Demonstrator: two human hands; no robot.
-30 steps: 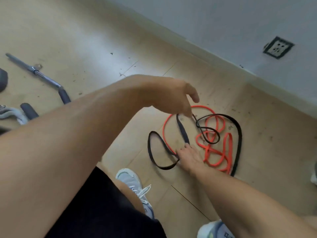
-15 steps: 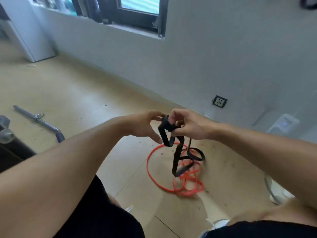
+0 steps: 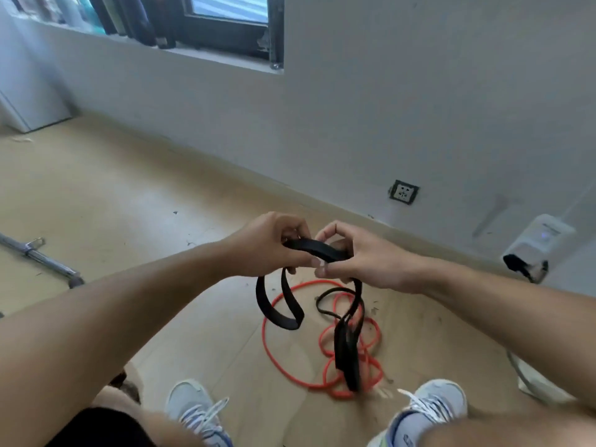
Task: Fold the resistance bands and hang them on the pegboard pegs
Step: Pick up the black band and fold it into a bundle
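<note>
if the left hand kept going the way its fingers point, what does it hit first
Most likely the right hand: the left hand points across at it, both gripping the black band, fingertips nearly meeting. Depth is hard to judge.

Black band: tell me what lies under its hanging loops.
Under the black band, gripped by the left hand and right hand, the orange band lies tangled on the wooden floor. The hanging loops cover parts of that tangle.

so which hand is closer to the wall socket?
Right. The right hand is below and left of the wall socket; the left hand is farther left. Both hold the black resistance band.
</note>
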